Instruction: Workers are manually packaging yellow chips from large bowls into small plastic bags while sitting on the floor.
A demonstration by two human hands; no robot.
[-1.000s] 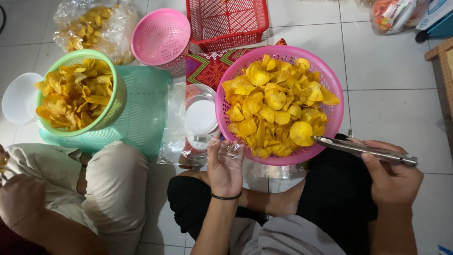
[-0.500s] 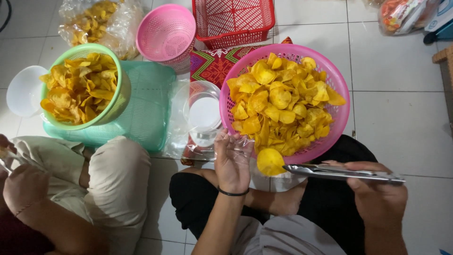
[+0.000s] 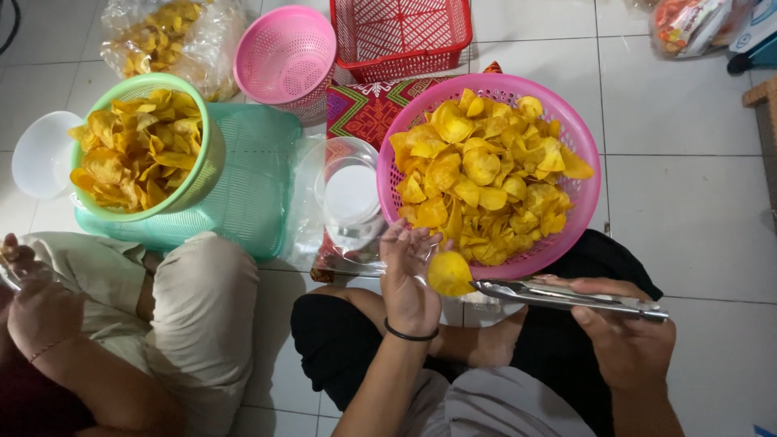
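A white tiled floor (image 3: 688, 202) carries everything. At the far side stand a red plastic basket (image 3: 401, 32) and, left of it, a small pink colander (image 3: 283, 53). At the far left lies a clear bag of yellow chips (image 3: 170, 32). A teal basket (image 3: 251, 190) sits at the left, with a white bowl (image 3: 40, 154) beside it. A patterned red mat (image 3: 368, 109) lies in the middle.

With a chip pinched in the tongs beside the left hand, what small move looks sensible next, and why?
Probably open the tongs to drop the chip into the left hand: the right hand holds them shut on it, clear of the pink basket, touching the open palm.
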